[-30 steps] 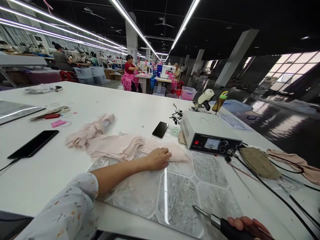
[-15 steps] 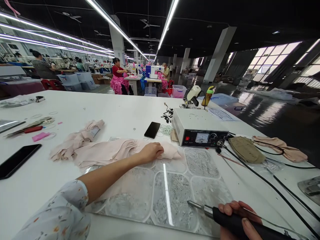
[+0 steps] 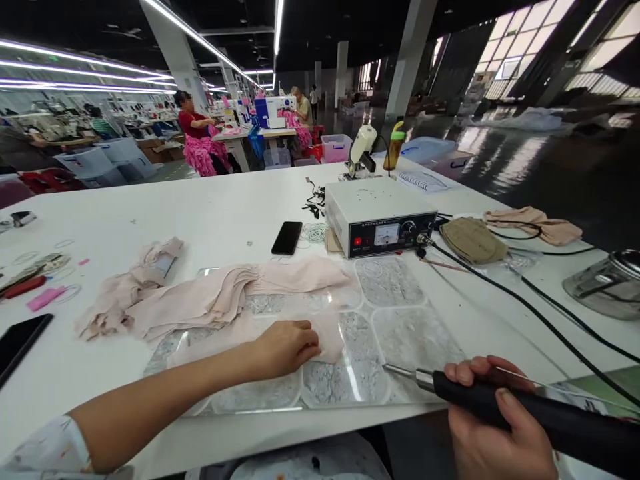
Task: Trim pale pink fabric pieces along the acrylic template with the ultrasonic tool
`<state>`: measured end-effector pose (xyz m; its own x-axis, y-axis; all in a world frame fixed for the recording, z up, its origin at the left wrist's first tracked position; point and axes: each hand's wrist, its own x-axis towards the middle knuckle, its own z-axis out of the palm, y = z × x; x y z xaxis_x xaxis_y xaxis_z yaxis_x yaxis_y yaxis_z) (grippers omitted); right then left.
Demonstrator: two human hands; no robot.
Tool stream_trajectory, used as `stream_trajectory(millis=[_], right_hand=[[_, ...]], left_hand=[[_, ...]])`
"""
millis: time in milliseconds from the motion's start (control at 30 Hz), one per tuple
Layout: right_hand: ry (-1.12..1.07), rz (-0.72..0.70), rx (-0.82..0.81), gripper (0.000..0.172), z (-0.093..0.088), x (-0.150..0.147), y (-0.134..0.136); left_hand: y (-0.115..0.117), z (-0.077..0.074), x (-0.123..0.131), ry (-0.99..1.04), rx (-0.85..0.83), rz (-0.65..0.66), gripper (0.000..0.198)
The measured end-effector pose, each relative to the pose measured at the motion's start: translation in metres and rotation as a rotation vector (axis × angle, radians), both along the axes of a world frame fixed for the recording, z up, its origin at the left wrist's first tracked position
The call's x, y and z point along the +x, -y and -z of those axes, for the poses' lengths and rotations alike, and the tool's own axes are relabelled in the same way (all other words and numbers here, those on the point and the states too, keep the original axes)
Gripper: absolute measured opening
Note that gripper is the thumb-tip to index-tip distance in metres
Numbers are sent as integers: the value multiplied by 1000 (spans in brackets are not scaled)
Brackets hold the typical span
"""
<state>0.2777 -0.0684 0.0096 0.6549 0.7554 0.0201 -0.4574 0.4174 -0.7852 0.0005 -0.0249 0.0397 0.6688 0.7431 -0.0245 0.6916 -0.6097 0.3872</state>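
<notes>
My left hand (image 3: 285,347) lies curled on a thin pale pink fabric piece (image 3: 327,333), pinching it on the clear work plate (image 3: 400,333). Behind it a pile of pink fabric (image 3: 210,297) stretches across the plate's far edge. My right hand (image 3: 493,427) grips a black-handled tool (image 3: 525,407) with a metal tip pointing left, hovering just right of the fabric piece. A black cable runs from the tool to a white control box (image 3: 380,217).
A black phone (image 3: 287,237) lies by the box, another phone (image 3: 20,337) at far left. A tan cloth (image 3: 473,240), pink cloth (image 3: 540,223) and metal bowl (image 3: 607,283) sit at right. People sew at machines behind the table.
My left hand has drawn one fabric piece off the pile toward me. My right hand with the tool has come up and into view. The view dipped and turned right.
</notes>
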Motion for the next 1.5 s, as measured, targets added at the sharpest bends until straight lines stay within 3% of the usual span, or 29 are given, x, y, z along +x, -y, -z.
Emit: stream_trajectory(millis=[233, 467, 667, 867, 1100, 1267, 1400, 1500], right_hand=[[42, -83, 56, 24, 0, -13, 2], [43, -101, 72, 24, 1, -16, 4], [47, -51, 72, 24, -3, -7, 4], [24, -15, 90, 27, -4, 0, 6], [31, -66, 121, 26, 0, -1, 15], [40, -53, 137, 25, 0, 3, 18], [42, -28, 157, 24, 2, 8, 13], [37, -5, 176, 24, 3, 7, 2]], left_hand=[[0, 19, 11, -48, 240, 194, 24], [-7, 22, 28, -133, 224, 164, 13], [-7, 18, 35, 1, 142, 44, 29], [0, 11, 25, 145, 62, 333, 36], [-17, 18, 33, -3, 133, 553, 34], [-11, 25, 45, -128, 238, 444, 38], [-2, 22, 43, -74, 253, 425, 35], [-13, 21, 40, -10, 330, 382, 35]])
